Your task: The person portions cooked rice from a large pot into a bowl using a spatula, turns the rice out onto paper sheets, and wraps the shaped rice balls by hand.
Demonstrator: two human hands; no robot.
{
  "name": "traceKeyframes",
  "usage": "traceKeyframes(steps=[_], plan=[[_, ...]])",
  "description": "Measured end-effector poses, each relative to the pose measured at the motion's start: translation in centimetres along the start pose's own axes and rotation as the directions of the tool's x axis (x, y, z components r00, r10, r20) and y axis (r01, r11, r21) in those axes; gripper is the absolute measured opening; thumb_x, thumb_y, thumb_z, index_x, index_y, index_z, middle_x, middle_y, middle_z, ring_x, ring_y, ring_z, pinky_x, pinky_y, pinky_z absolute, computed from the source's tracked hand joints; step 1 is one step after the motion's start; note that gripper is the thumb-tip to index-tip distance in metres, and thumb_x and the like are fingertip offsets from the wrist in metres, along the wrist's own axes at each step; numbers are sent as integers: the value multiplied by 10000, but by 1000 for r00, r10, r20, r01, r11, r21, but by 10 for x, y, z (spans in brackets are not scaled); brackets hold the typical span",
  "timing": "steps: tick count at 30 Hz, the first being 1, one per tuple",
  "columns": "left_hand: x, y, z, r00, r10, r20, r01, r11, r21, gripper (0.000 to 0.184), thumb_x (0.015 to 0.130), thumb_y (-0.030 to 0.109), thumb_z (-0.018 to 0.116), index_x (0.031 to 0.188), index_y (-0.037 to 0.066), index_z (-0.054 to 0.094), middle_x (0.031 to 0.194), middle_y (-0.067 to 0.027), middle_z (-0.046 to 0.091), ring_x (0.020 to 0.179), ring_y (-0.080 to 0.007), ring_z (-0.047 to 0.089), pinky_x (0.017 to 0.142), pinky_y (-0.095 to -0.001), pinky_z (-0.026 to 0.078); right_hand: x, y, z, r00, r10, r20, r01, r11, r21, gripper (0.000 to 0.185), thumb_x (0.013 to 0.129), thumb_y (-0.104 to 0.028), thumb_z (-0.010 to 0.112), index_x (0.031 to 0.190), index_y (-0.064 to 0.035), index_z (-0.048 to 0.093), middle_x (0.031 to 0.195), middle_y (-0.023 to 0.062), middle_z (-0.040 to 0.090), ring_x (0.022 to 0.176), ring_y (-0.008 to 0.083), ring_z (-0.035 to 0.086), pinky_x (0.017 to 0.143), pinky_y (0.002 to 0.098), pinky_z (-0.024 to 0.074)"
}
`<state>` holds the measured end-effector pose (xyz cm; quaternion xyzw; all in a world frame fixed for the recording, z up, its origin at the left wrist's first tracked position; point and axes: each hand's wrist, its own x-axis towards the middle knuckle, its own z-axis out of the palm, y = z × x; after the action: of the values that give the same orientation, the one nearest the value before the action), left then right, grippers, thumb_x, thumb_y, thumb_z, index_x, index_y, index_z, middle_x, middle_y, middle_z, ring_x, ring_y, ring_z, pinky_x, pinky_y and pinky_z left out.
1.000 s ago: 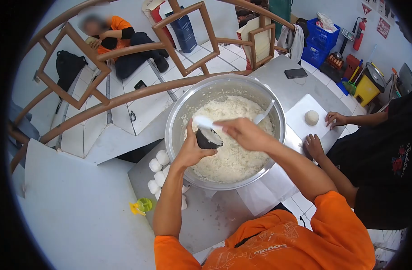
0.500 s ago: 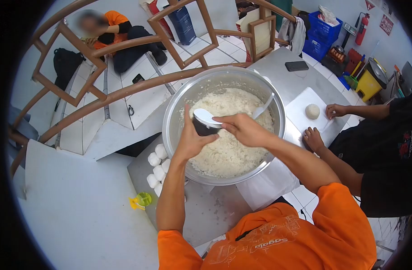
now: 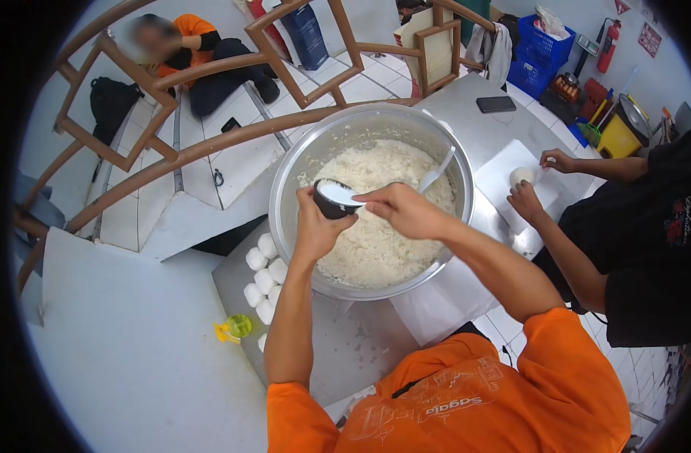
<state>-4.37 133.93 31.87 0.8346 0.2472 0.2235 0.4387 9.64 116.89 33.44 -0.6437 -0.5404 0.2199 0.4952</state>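
Observation:
Above a large metal pot [image 3: 376, 294] of cooked white rice [image 3: 383, 264], my left hand [image 3: 315, 232] is wrapped round a small black bowl [image 3: 333, 211]. My right hand [image 3: 407, 213] grips a white rice paddle [image 3: 335, 192], its flat blade down in the bowl's mouth. The bowl tilts slightly, and what lies under the blade is hidden. A second white paddle [image 3: 438, 167] leans in the rice against the pot's right side, apart from both hands.
Several white rounded pieces [image 3: 264, 281] line the table left of the pot, beside a green bottle with yellow top [image 3: 240, 326]. At right, a co-worker's hands [image 3: 528, 204] touch a rice ball [image 3: 521, 177] on white paper [image 3: 496, 167]. A phone [image 3: 496, 104] lies behind.
The paddle blade has gone from lying across the bowl's top to down inside its mouth. The co-worker's hands have closed in on the rice ball.

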Motion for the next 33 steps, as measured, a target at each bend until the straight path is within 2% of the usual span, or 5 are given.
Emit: traceKeyframes(steps=[5, 19, 25, 29, 33], plan=[[3, -7, -20, 988, -68, 140, 101, 965, -240, 822, 704, 35, 931, 1280, -66, 354, 1224, -184, 600, 1147, -227, 633, 992, -334, 535, -23, -45, -7, 1000, 15, 2, -14, 959, -282, 299, 1003, -115, 614, 1271, -36, 718, 934, 283, 691, 839, 449, 670, 757, 448, 513], [-6, 4, -5, 997, 74, -18, -74, 997, 9, 887, 689, 96, 930, 1320, -42, 323, 1230, -210, 572, 1149, -264, 606, 999, -364, 498, -3, 11, 28, 991, -4, -137, 18, 994, 106, 305, 1015, -142, 614, 1279, -28, 715, 946, 303, 719, 862, 377, 729, 813, 444, 530], [-73, 28, -52, 998, -30, -53, 27, 998, -50, 838, 757, 131, 889, 1408, -47, 392, 1304, -225, 564, 1212, -294, 586, 1012, -376, 502, -43, -25, -58, 990, -43, -134, 69, 977, 200, 357, 1066, -225, 576, 1373, -74, 679, 769, 4, 664, 690, 99, 567, 628, 289, 479], [-207, -38, -66, 922, -221, 319, 330, 14, -944, 722, 939, 563, 622, 1470, 90, 496, 1456, -203, 554, 1318, -392, 548, 920, -607, 532, -138, -35, -106, 974, 175, -143, -104, 909, 403, 405, 1066, -285, 578, 1392, -64, 670, 708, -48, 597, 525, 23, 406, 471, 208, 313], [-324, -87, 26, 853, -317, 415, 390, -140, -910, 760, 885, 523, 728, 1512, 177, 474, 1486, -162, 532, 1297, -346, 546, 955, -514, 515, -209, 7, -76, 920, 382, -91, -238, 728, 643, 467, 1073, -322, 584, 1432, -26, 620, 617, -68, 417, 481, 13, 329, 442, 204, 265]])
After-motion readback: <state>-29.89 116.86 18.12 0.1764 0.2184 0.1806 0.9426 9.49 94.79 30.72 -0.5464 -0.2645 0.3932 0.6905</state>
